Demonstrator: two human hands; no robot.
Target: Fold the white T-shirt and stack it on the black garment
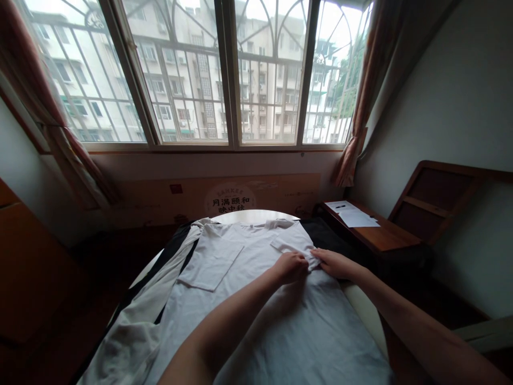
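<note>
Both hands meet at about one o'clock on the grey T-shirt (256,315) spread front-down across our round bench (363,307): our left hand (292,266) is curled closed, pinching the folded-in right sleeve (290,243), and our right hand (335,263) lies nearly flat with fingertips closed on the same sleeve edge. At ten o'clock the other sleeve (211,262) already lies folded inward. We judge the sleeve-folding step is in hand; next calls for smoothing this sleeve flat before folding the body. Dark cloth (320,230) lies underneath.

Pale grey shirt (256,299), black cloth (320,232), white papers (352,214).
</note>
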